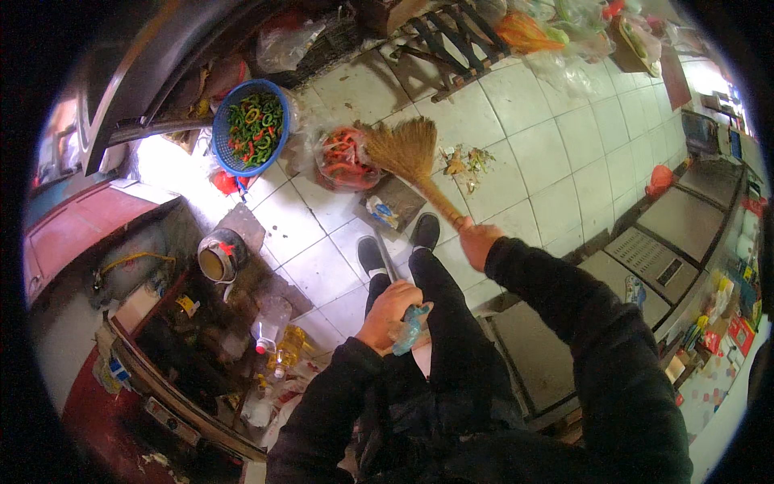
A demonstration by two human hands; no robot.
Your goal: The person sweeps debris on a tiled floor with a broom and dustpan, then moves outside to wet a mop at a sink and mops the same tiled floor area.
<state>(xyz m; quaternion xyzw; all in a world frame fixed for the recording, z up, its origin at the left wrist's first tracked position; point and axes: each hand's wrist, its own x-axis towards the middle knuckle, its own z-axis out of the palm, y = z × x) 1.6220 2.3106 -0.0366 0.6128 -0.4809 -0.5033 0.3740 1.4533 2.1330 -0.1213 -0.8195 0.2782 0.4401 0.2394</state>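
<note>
My right hand grips a short straw broom near the base of its handle. The broom's fanned bristles rest against a clear plastic bag of red peppers on the tiled floor. My left hand is closed around the long handle of a dustpan, and blue plastic film shows at the handle's top end. In the pan, close in front of my shoes, lies a blue and white wrapper. A small heap of plant scraps sits on the tiles right of the bristles.
A blue plastic basket of cut green and red peppers stands at the upper left. A small pot, plastic bottles and a cluttered wooden stand line the left. Cabinets run along the right; a slatted rack is ahead.
</note>
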